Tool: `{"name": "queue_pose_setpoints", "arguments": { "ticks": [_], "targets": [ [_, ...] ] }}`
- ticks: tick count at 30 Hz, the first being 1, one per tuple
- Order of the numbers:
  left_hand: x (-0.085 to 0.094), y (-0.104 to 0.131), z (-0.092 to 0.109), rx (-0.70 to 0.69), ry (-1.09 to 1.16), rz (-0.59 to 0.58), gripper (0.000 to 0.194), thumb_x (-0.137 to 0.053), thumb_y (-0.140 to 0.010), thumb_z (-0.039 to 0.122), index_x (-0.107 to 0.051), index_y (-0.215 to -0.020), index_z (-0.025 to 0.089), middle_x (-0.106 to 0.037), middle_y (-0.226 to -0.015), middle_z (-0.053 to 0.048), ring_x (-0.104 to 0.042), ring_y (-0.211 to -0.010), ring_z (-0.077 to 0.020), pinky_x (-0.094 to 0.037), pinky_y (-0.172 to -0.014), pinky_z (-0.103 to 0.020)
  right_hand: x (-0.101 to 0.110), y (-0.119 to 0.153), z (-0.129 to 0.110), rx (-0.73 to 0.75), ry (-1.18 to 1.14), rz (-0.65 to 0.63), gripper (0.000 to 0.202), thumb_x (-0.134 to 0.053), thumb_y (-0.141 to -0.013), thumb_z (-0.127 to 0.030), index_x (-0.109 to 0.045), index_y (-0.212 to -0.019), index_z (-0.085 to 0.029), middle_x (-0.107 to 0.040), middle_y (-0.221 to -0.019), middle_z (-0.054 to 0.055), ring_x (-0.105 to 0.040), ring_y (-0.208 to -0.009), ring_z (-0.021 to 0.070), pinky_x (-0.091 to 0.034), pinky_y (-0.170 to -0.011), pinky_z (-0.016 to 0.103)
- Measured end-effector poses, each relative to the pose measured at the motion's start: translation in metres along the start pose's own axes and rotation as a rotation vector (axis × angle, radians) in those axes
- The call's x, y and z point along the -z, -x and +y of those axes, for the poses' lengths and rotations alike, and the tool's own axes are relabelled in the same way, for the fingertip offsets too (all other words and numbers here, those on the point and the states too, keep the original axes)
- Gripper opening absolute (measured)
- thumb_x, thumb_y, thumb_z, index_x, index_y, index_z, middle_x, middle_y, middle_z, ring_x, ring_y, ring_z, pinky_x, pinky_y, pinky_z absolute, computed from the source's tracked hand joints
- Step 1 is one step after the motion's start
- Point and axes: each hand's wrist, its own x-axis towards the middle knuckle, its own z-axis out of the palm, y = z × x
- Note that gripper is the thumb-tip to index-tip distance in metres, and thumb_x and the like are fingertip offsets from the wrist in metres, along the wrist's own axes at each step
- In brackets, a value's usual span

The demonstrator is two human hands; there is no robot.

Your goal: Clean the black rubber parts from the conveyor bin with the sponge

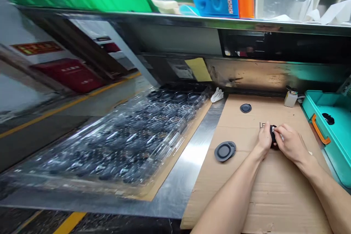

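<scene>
Above the cardboard sheet (219, 190), my left hand (264, 137) grips a small black part (273, 137) by its edge, which is mostly hidden by the fingers. My right hand (290, 142) is closed in a pinch at the part's near right side. A tiny white spot shows at its fingertips, too small to name. To the left of the hands lie overlapping dark round discs (224, 151) with raised rims. One more black disc (245, 108) rests farther back on the cardboard.
A clear plastic tray (117, 142) filled with dark round parts covers the left of the metal table (192, 146). A small white bottle (290, 98) stands at the back. On the right is a teal bin (334, 146) with an orange handle. A blue and orange holder (222, 0) sits on the shelf above.
</scene>
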Motion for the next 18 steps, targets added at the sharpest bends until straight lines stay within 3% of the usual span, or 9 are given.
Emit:
{"name": "queue_pose_setpoints", "arguments": {
  "ticks": [4, 7, 9, 12, 15, 18],
  "targets": [
    [0.001, -0.005, 0.008, -0.002, 0.083, -0.030, 0.067, -0.051, -0.085, 0.075, -0.071, -0.079, 0.011, -0.059, -0.060, -0.005, -0.046, -0.046, -0.0115, -0.031, -0.038, -0.024, 0.014, -0.003, 0.022, -0.055, -0.012, -0.025, 0.027, -0.048, -0.097, -0.035, -0.072, -0.098, -0.023, -0.071, -0.098, 0.008, -0.066, -0.089, 0.0229, -0.051, -0.082, 0.035],
    [0.005, -0.008, 0.017, -0.008, 0.164, -0.005, 0.069, -0.049, -0.088, 0.074, -0.073, -0.087, 0.009, -0.059, -0.063, -0.005, -0.043, -0.046, -0.0095, -0.031, -0.038, -0.022, 0.033, -0.002, 0.044, -0.170, 0.254, 0.031, 0.036, -0.045, -0.096, -0.043, -0.073, -0.107, -0.022, -0.071, -0.109, 0.013, -0.063, -0.102, 0.0313, -0.048, -0.091, 0.046],
    [0.008, -0.009, 0.022, 0.001, 0.217, 0.014, 0.069, -0.046, -0.091, 0.072, -0.072, -0.091, 0.009, -0.060, -0.066, -0.006, -0.046, -0.048, -0.0097, -0.035, -0.040, -0.022, 0.046, 0.000, 0.050, -0.186, 0.395, -0.005, 0.041, -0.048, -0.093, -0.051, -0.071, -0.113, -0.023, -0.068, -0.121, 0.015, -0.059, -0.111, 0.0360, -0.046, -0.094, 0.051],
    [0.012, -0.011, 0.028, 0.041, 0.296, 0.007, 0.067, -0.040, -0.094, 0.071, -0.069, -0.100, 0.011, -0.064, -0.077, -0.008, -0.055, -0.053, -0.0117, -0.043, -0.044, -0.023, 0.059, 0.007, 0.046, -0.178, 0.401, -0.281, 0.042, -0.067, -0.076, -0.055, -0.071, -0.109, -0.029, -0.068, -0.123, 0.012, -0.063, -0.103, 0.0351, -0.050, -0.081, 0.046],
    [0.016, -0.013, 0.033, 0.070, 0.344, -0.017, 0.064, -0.035, -0.096, 0.070, -0.063, -0.110, 0.013, -0.067, -0.085, -0.009, -0.063, -0.058, -0.0144, -0.047, -0.048, -0.024, 0.061, 0.011, 0.036, -0.261, 0.358, -0.583, 0.035, -0.073, -0.066, -0.042, -0.070, -0.099, -0.032, -0.073, -0.108, 0.009, -0.068, -0.086, 0.0314, -0.046, -0.061, 0.036],
    [0.019, -0.014, 0.035, 0.084, 0.396, -0.032, 0.057, -0.036, -0.099, 0.063, -0.059, -0.115, 0.014, -0.068, -0.087, -0.010, -0.065, -0.061, -0.0151, -0.047, -0.052, -0.023, 0.051, 0.007, 0.031, -0.226, 0.272, -0.581, 0.027, -0.064, -0.071, -0.033, -0.067, -0.098, -0.028, -0.073, -0.101, 0.008, -0.069, -0.087, 0.0298, -0.047, -0.064, 0.035]
  ]
}}
